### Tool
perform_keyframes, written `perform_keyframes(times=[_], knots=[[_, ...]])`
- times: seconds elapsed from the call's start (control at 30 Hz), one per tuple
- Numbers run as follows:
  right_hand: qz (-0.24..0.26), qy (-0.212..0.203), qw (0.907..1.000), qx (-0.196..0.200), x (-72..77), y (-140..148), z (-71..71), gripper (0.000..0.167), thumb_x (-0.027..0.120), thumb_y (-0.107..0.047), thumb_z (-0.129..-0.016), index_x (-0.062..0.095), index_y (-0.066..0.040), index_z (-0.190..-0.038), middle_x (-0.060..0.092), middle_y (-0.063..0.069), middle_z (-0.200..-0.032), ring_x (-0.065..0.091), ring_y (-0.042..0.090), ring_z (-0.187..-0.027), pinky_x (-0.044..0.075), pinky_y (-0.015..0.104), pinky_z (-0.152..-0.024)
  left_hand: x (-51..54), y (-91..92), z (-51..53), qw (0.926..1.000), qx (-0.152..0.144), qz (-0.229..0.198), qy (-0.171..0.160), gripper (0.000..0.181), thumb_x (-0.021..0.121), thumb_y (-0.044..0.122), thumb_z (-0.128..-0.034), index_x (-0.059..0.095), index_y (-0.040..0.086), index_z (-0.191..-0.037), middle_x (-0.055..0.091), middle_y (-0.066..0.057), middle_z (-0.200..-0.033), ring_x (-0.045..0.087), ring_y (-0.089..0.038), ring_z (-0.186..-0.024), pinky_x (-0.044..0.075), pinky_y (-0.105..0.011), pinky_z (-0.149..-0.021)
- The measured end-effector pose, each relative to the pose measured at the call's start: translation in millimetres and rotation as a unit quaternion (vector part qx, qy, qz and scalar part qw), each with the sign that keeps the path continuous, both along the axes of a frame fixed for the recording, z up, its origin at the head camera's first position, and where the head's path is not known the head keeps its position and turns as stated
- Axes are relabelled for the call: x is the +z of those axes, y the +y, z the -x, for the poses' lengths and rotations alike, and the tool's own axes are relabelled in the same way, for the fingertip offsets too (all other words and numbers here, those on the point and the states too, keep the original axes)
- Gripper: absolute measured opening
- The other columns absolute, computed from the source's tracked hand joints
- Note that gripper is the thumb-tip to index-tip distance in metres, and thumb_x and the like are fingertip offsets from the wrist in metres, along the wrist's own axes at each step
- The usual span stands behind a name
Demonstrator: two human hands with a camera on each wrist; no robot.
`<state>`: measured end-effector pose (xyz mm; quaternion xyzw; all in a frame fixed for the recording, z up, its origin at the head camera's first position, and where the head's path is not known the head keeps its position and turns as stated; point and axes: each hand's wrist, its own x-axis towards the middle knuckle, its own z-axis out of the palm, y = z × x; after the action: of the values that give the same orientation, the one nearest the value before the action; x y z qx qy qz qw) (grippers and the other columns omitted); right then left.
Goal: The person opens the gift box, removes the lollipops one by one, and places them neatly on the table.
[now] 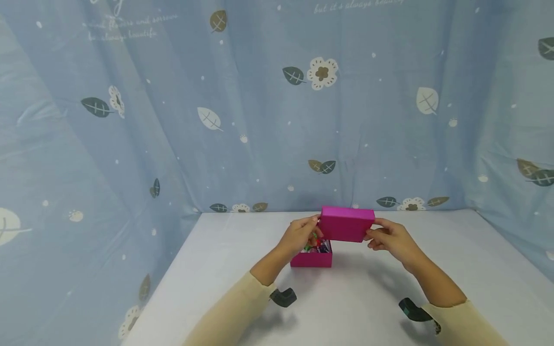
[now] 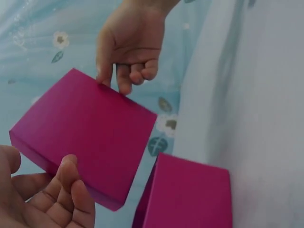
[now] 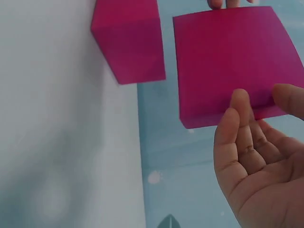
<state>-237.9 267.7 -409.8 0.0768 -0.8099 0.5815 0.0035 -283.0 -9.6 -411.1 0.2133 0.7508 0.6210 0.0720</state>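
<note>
A magenta lid [image 1: 346, 225] is held up, tilted, above the table between two hands. The left hand [image 1: 300, 234] pinches its left edge, and the right hand [image 1: 391, 240] grips the right edge with thumb and fingers. Below and to the left, a magenta box [image 1: 311, 260] stands on the table with small colourful wrapped items [image 1: 321, 247] showing inside; the left hand and lid partly cover it. In the left wrist view the lid [image 2: 90, 133] is beside the box [image 2: 190, 194], apart from it. The right wrist view shows the lid [image 3: 232, 61] at the right hand's fingertips.
A white table [image 1: 207, 269] carries the box near its back part. Behind and to the left hangs a blue curtain [image 1: 259, 144] with leaves and flowers. Dark straps or devices [image 1: 283, 297] sit at both sleeve cuffs.
</note>
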Motion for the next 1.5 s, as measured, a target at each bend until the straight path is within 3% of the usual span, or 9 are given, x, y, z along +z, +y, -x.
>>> perform_keyframes(times=[0.23, 0.4, 0.6, 0.9, 1.03, 1.17, 1.33, 1.5], knots=[[-0.005, 0.024, 0.9993, 0.027, -0.2, 22.6, -11.6, 0.041, 0.046, -0.010, -0.102, 0.041, 0.005, -0.140, 0.064, 0.025, -0.108, 0.067, 0.029, -0.083, 0.055, 0.034, -0.076, -3.2, 15.2, -4.5, 0.9996, -0.023, -0.015, 0.001, 0.039, 0.046, 0.037, -0.1034, 0.062, 0.012, -0.130, 0.067, -0.007, -0.088, 0.060, -0.020, -0.069, 0.054, -0.038, -0.070], [0.001, 0.033, 0.9992, 0.024, 1.0, 40.5, -20.9, 0.045, 0.039, -0.023, -0.107, 0.041, 0.006, -0.140, 0.061, 0.022, -0.105, 0.068, 0.033, -0.083, 0.055, 0.032, -0.074, -8.9, 31.1, -8.4, 0.9988, -0.028, 0.003, 0.039, 0.034, 0.052, 0.037, -0.1006, 0.064, 0.018, -0.126, 0.067, 0.001, -0.089, 0.061, -0.018, -0.066, 0.054, -0.030, -0.066], [-0.045, 0.029, 0.9983, -0.025, -1.1, 57.2, -28.1, 0.050, 0.041, -0.033, -0.105, 0.042, 0.005, -0.137, 0.053, 0.029, -0.119, 0.068, 0.024, -0.082, 0.056, 0.033, -0.072, -13.6, 54.2, -21.3, 0.9967, -0.007, 0.041, 0.070, 0.033, 0.059, 0.041, -0.0966, 0.064, 0.031, -0.127, 0.063, 0.011, -0.093, 0.064, -0.014, -0.064, 0.055, -0.031, -0.063], [-0.129, -0.017, 0.9896, -0.061, -8.9, 88.6, -44.7, 0.058, 0.048, -0.037, -0.102, 0.036, 0.001, -0.145, 0.055, 0.031, -0.121, 0.065, 0.022, -0.085, 0.055, 0.036, -0.071, -17.1, 91.8, -39.7, 0.9956, -0.035, 0.079, 0.038, 0.032, 0.071, 0.036, -0.0888, 0.066, 0.035, -0.120, 0.062, 0.014, -0.093, 0.065, -0.012, -0.065, 0.052, -0.027, -0.062], [-0.174, -0.038, 0.9820, -0.063, -15.7, 102.9, -52.9, 0.065, 0.050, -0.036, -0.101, 0.032, 0.008, -0.145, 0.051, 0.035, -0.124, 0.064, 0.024, -0.088, 0.055, 0.039, -0.071, -22.5, 108.0, -47.5, 0.9930, -0.035, 0.110, 0.023, 0.053, 0.076, 0.034, -0.0850, 0.056, 0.038, -0.134, 0.062, 0.015, -0.092, 0.064, -0.010, -0.062, 0.051, -0.024, -0.060], [-0.195, -0.060, 0.9764, -0.071, -22.1, 115.8, -59.4, 0.067, 0.049, -0.038, -0.102, 0.033, 0.012, -0.143, 0.042, 0.040, -0.132, 0.063, 0.024, -0.089, 0.056, 0.038, -0.070, -28.2, 121.6, -56.1, 0.9896, -0.032, 0.139, 0.015, 0.080, 0.078, 0.037, -0.0821, 0.036, 0.030, -0.150, 0.061, 0.017, -0.089, 0.061, -0.005, -0.059, 0.050, -0.021, -0.061], [-0.220, -0.087, 0.9685, -0.076, -29.0, 128.1, -63.3, 0.068, 0.047, -0.040, -0.102, 0.034, 0.012, -0.143, 0.033, 0.043, -0.138, 0.059, 0.037, -0.099, 0.056, 0.041, -0.071, -38.0, 133.2, -64.7, 0.9818, -0.043, 0.184, 0.022, 0.085, 0.079, 0.040, -0.0807, 0.037, 0.018, -0.151, 0.060, 0.020, -0.089, 0.057, 0.000, -0.067, 0.048, -0.022, -0.061], [-0.235, -0.120, 0.9607, -0.087, -40.1, 141.2, -71.5, 0.073, 0.049, -0.045, -0.099, 0.034, 0.013, -0.141, 0.033, 0.044, -0.136, 0.055, 0.044, -0.103, 0.055, 0.043, -0.072, -46.3, 150.1, -74.1, 0.9715, -0.046, 0.231, 0.028, 0.090, 0.083, 0.045, -0.0749, 0.039, 0.018, -0.149, 0.059, 0.022, -0.089, 0.055, 0.004, -0.086, 0.050, -0.022, -0.068]])
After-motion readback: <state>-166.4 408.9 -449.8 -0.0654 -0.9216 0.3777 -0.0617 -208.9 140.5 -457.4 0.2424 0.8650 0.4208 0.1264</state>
